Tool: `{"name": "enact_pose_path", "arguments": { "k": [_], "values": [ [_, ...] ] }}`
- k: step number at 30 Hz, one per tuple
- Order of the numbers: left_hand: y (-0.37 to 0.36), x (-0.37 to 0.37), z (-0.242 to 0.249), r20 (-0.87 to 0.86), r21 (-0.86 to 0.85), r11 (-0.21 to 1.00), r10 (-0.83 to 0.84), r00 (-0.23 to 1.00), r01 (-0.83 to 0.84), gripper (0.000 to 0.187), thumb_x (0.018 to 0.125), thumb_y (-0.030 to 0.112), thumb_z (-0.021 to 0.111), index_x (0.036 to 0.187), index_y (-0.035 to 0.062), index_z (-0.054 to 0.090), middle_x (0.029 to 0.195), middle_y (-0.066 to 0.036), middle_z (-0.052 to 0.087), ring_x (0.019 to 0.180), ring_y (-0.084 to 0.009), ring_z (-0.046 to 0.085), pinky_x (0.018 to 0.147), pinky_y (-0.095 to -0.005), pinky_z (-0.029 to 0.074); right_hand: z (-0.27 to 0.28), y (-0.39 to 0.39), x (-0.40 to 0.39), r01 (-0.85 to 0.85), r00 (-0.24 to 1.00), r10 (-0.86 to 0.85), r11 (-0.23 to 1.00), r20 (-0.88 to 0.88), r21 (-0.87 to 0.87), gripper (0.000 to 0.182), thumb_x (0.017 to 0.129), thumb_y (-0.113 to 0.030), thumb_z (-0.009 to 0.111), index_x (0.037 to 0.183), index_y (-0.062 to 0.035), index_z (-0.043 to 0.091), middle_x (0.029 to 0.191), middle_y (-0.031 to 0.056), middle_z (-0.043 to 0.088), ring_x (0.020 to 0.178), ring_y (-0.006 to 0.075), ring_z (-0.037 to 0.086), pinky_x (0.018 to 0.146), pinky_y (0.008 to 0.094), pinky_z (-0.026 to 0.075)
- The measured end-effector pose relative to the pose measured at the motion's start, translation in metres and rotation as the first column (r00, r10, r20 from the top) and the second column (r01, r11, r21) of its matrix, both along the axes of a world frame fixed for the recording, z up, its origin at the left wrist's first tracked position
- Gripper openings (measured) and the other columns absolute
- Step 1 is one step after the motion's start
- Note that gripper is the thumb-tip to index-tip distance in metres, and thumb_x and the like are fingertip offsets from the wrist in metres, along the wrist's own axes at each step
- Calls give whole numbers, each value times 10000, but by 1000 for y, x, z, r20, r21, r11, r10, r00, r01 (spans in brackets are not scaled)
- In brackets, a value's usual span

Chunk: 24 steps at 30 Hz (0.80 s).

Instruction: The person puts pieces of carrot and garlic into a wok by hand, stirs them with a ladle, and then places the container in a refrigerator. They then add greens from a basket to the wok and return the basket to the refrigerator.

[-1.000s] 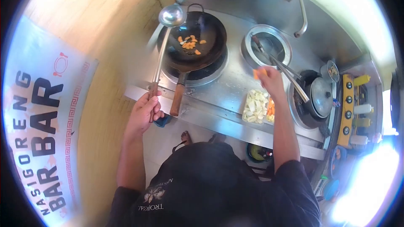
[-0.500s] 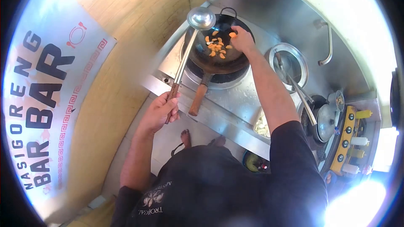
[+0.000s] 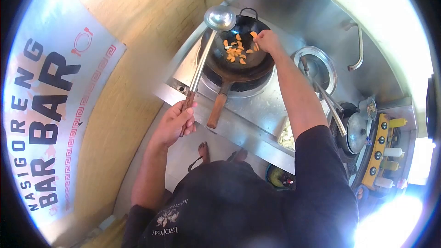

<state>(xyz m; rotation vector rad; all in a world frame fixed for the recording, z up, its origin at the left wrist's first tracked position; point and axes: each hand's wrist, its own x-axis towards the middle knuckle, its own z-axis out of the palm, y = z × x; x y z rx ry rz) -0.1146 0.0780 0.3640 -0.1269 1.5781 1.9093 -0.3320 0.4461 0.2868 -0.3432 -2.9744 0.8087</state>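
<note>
My left hand (image 3: 176, 123) is wrapped around the wooden grip of a long metal ladle (image 3: 198, 76), whose shiny bowl is raised beside the wok's upper left rim. Over the right side of the dark wok (image 3: 215, 59), my right hand (image 3: 268, 42) pinches orange carrot slices (image 3: 254, 34) between its fingertips. Several more carrot slices (image 3: 236, 51) lie loosely in the middle of the wok. A wooden handle (image 3: 217, 110) sticks out from the wok toward me; neither hand touches it.
Right of the wok, a round metal pot (image 3: 331, 71) holds long-handled utensils (image 3: 331, 110). Pale chopped pieces (image 3: 287, 135) fill a container at the counter's front edge. Farther right are a lidded pot (image 3: 356, 133) and squeeze bottles (image 3: 392, 152). A yellowish wall (image 3: 119, 124) borders the left.
My right hand has shifted slightly right and down, and more of the orange slices at its fingertips shows. The left hand and ladle stay nearly where they were.
</note>
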Motion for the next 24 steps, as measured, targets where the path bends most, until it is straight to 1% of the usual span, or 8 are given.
{"name": "enact_pose_path", "arguments": {
  "k": [3,5,9,12,15,18,20,24],
  "values": [
    [-2,2,-1,-14,29,1000,13,1000,-12,315,917,227,531,1146,24,453,657,12,473,508,-89,446,585,-259,445,-3,1,-4,-3,993,19,992,-120,128,226,790,-275,674,862,-63,649,696,88,661,562,188,639,602,321,511],
    [-4,3,0,-27,25,1000,10,1000,-9,317,919,236,533,1143,26,455,659,10,473,507,-88,442,589,-260,444,6,0,-4,69,997,-68,997,22,-19,231,774,-285,686,848,-69,657,705,99,662,603,200,643,638,334,507],
    [-5,4,-1,-29,3,1000,25,999,-24,313,923,235,526,1143,24,455,658,8,471,502,-89,438,587,-260,443,18,-1,12,95,995,-97,991,-25,-90,224,766,-283,694,827,-70,665,715,101,664,658,207,645,644,335,503],
    [-3,3,2,-37,-29,999,32,999,-34,304,929,226,515,1146,22,455,655,6,468,496,-89,434,585,-262,441,23,9,35,6,995,-12,998,-99,-57,230,769,-298,688,791,-69,666,713,91,662,683,201,643,646,335,500],
    [-1,2,3,-40,1,1000,30,999,-30,292,935,213,504,1146,18,456,653,6,466,492,-89,434,584,-264,439,39,17,55,-64,997,63,998,-44,-25,271,775,-333,683,769,-63,667,735,100,667,700,228,645,673,349,499],
    [2,4,3,-65,-15,999,29,997,-30,285,939,207,497,1144,12,457,652,5,466,487,-89,432,583,-265,437,49,13,61,-87,988,70,989,138,122,289,769,-358,692,836,-77,687,883,134,678,850,285,643,786,377,495],
    [4,5,4,-65,-4,999,34,997,-34,283,942,198,490,1147,7,454,651,3,466,485,-89,429,586,-264,441,54,7,61,62,998,-66,989,21,132,318,777,-382,689,852,-73,688,880,131,679,842,292,641,772,384,495],
    [6,8,4,-87,-10,1000,0,996,-1,279,943,192,489,1152,12,452,649,2,466,489,-90,433,586,-268,448,54,23,87,107,984,-108,994,-139,-10,308,804,-364,663,897,-71,690,882,127,680,832,275,645,758,371,494]
  ]
}}
